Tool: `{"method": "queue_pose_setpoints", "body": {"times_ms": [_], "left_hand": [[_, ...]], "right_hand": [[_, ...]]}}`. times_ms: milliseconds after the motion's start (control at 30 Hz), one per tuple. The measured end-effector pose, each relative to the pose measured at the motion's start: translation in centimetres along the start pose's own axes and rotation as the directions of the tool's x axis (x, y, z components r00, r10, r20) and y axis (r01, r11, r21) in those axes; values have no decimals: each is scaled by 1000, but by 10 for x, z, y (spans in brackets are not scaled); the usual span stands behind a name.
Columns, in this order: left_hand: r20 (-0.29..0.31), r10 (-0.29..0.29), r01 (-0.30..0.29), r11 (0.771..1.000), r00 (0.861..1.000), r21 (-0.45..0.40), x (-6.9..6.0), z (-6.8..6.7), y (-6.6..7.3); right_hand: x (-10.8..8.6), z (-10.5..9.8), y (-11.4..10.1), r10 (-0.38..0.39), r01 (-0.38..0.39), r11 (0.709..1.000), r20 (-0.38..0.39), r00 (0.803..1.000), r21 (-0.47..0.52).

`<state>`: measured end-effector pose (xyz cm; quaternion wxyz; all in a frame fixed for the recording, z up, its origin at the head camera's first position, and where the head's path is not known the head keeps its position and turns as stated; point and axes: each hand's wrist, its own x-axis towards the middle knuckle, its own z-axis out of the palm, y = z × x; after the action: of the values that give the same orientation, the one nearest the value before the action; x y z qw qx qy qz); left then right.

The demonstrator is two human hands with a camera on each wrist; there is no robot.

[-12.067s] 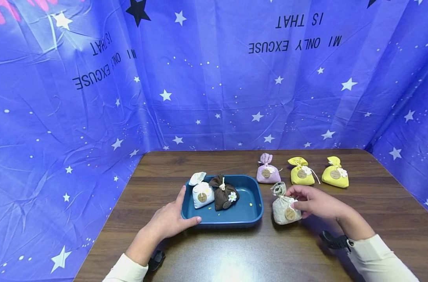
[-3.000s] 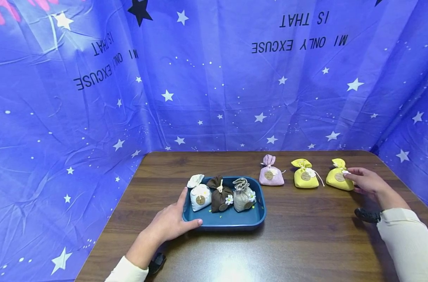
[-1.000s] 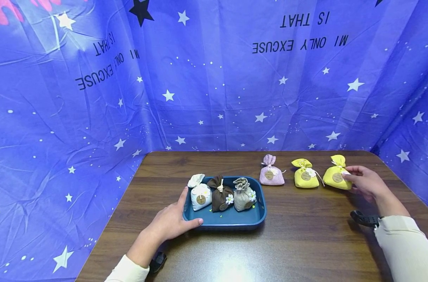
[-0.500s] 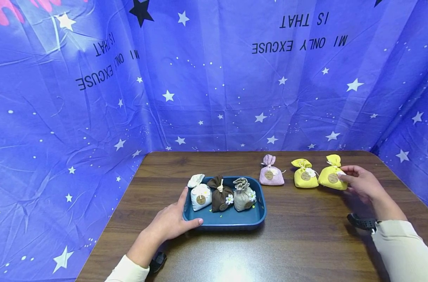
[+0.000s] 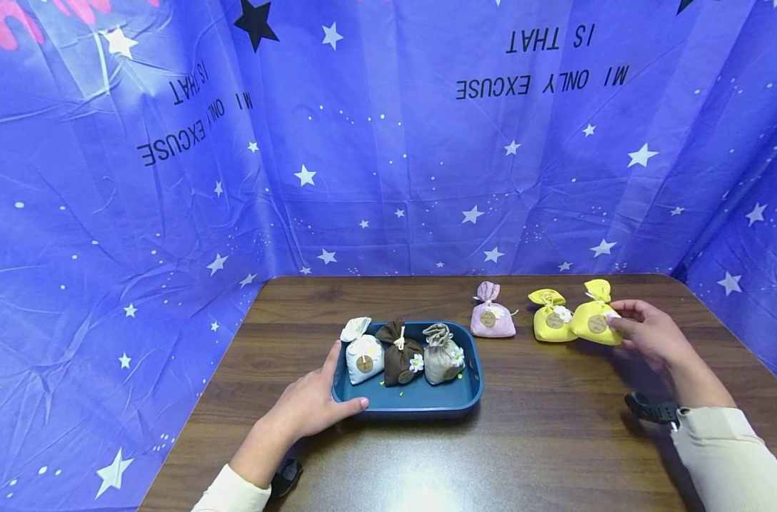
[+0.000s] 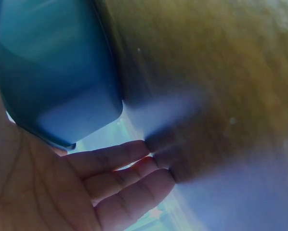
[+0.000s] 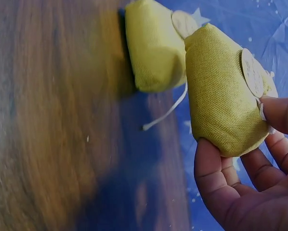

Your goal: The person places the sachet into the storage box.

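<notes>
One yellow pouch (image 5: 593, 323) is grasped in the right hand (image 5: 647, 334), on the far right part of the wooden surface (image 5: 522, 441). Thumb and fingers pinch it from its right side, the thumb on the front near its white flower, the other fingers behind and below, as the right wrist view shows. It leans slightly, its tied neck pointing away from the person. To its left, the second yellow pouch (image 5: 550, 328) sits just beside it; the two overlap in view, and I cannot tell whether they touch. A lavender pouch (image 5: 493, 323) rests farther left, near the tray. The left hand (image 5: 311, 398) is well apart from the grasped pouch: it clasps nothing, its fingers extended along the left end of the blue tray (image 5: 420, 411), thumb on the near rim. Inside the tray, just right of that hand, a white pouch (image 5: 365, 357), a brown pouch (image 5: 397, 364) and a grey pouch (image 5: 439, 364) sit in a row.
</notes>
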<state>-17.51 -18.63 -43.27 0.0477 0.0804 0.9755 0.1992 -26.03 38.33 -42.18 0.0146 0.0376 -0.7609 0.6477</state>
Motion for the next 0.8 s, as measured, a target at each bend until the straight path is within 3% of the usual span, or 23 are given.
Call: {"method": "queue_pose_setpoints", "body": {"times_ms": [200,467,800], "left_hand": [[0,-3,3,1000,1000,3,0,1,0],[-1,-4,4,1000,1000,1,0,1,0],[-2,-2,2,1000,1000,1,0,1,0]], "right_hand": [[-2,10,-10,-11,12,999,21,1000,-41],[-7,30,-32,-53,57,974,27,998,-217],[-12,57,-48,-86,98,957,55,995,-272]]}}
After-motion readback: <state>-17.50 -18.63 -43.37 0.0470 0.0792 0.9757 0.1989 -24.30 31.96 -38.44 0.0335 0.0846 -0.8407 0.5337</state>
